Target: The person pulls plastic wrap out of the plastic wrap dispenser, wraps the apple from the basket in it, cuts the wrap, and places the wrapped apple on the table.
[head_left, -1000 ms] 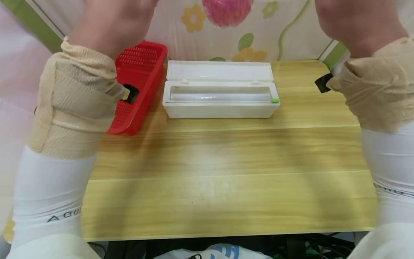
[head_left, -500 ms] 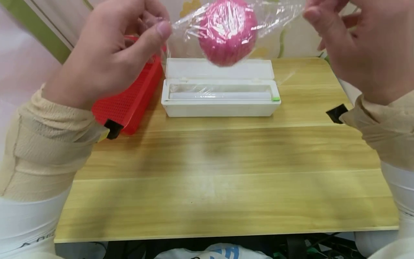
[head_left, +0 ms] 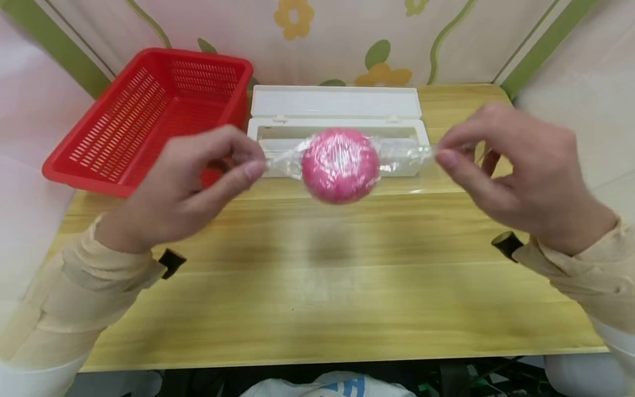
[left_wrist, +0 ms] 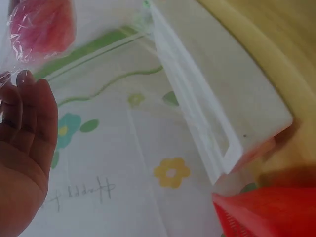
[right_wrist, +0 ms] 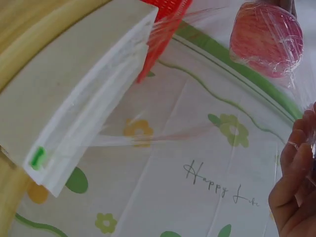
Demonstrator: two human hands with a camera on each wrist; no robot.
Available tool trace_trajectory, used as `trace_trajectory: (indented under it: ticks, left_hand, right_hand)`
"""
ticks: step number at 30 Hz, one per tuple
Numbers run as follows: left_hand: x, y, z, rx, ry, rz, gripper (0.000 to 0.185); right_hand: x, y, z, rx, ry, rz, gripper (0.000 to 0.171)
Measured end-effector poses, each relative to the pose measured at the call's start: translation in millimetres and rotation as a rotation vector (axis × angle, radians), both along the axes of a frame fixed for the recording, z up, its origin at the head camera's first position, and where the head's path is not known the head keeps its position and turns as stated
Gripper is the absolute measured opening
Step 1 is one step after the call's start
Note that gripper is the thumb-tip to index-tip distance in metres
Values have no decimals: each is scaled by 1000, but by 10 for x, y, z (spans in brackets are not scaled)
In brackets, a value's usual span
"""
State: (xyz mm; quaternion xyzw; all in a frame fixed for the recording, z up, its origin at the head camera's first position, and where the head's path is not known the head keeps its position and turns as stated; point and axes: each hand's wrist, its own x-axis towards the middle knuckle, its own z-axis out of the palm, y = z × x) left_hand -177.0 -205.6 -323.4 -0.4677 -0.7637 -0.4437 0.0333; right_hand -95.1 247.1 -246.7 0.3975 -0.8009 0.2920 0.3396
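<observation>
From your head view, your left hand (head_left: 183,187) and right hand (head_left: 516,171) are held up over the table (head_left: 317,298), each pinching one twisted end of the plastic wrap (head_left: 402,151) between thumb and forefinger, the other fingers loosely curled. The pink ball (head_left: 340,165) hangs between them, in the air just in front of the white wrap box (head_left: 337,110), clear of the tabletop.

Your wrist views add what the head view hides. The left wrist view catches only the fingers of your left hand (left_wrist: 24,148) with film at their tips, and the ball (left_wrist: 42,24) up in a corner; the pinch itself is out of sight there. The right wrist view shows the ball (right_wrist: 266,37) closely, and a thin sheet of film that seems to run back toward the box (right_wrist: 79,98), though glare makes that hard to be sure of.

The ball is round, deep pink, with the film drawn tight and creased over it, shining in streaks.

The red basket (head_left: 149,116) sits at the back left, just beside the box, whose lid stands open. The near half of the table lies bare beneath your hands, its front edge well below them.
</observation>
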Motion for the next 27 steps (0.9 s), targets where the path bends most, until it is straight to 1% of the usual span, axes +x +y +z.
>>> trace_trajectory:
  ticks: [1, 2, 3, 4, 6, 7, 9, 11, 13, 17, 20, 21, 23, 25, 27]
  left_hand:
    - [285, 146, 207, -2, -2, 13, 24]
    - [509, 267, 365, 5, -13, 27, 20]
    - [682, 372, 486, 13, -30, 42, 18]
    - [819, 452, 572, 22, -52, 56, 16]
    - [970, 522, 606, 11, -94, 75, 16]
    - [1008, 533, 581, 3, -117, 82, 16]
    - [1043, 524, 491, -30, -166, 93, 14]
    - [1049, 499, 389, -72, -212, 98, 9]
    - [1047, 476, 296, -113, -250, 105, 5]
    - [1052, 456, 151, -165, -323, 117, 5]
    - [1066, 460, 65, -198, -380, 142, 6]
    - [1070, 462, 37, -207, -395, 151, 5]
    - [1075, 469, -11, -232, -423, 175, 5]
    - [1075, 480, -44, -258, -449, 196, 6]
    - [1069, 490, -75, -273, -469, 208, 8]
  right_hand:
    - [53, -36, -33, -7, -18, 17, 42]
    - [103, -68, -62, -4, -30, 29, 44]
    - [151, -98, -96, -1, -46, 36, 46]
    - [191, -122, -128, 6, -63, 42, 46]
    - [266, -147, -184, 46, -108, 50, 45]
    - [298, -152, -212, 70, -132, 49, 45]
    - [355, -152, -276, 126, -188, 39, 44]
    - [396, -149, -345, 161, -247, 38, 44]
    - [428, -148, -423, 171, -299, 45, 44]
    - [464, -160, -578, 153, -416, 83, 25]
    - [479, -172, -686, 157, -507, 72, 10]
    - [485, -175, -715, 165, -535, 60, 8]
    - [501, -180, -765, 180, -580, 39, 7]
    - [512, -184, -812, 186, -609, 31, 2]
    - [516, -194, -850, 190, -631, 25, 2]
